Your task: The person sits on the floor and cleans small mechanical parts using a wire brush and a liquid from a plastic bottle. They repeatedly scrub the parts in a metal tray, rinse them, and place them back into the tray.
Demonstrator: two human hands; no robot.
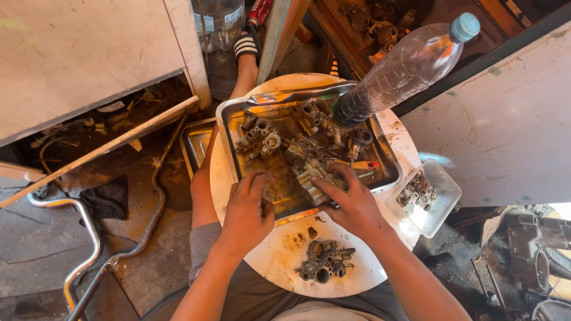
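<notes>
Fingers of both hands clamp a grimy carburettor body point(312, 178) over the metal tray point(229, 142)

Warm daylight is falling across a grimy concrete floor point(148, 261). Bent chrome tubing point(89, 238) is lying on it beside a dark rag point(107, 199), while pale, stained panels point(77, 53) are flanking the small round white table point(279, 255).

Dull grimy metal carburettor point(315, 175); seemingly oily steel tray point(235, 148); clear plastic bottle point(410, 65).
</notes>
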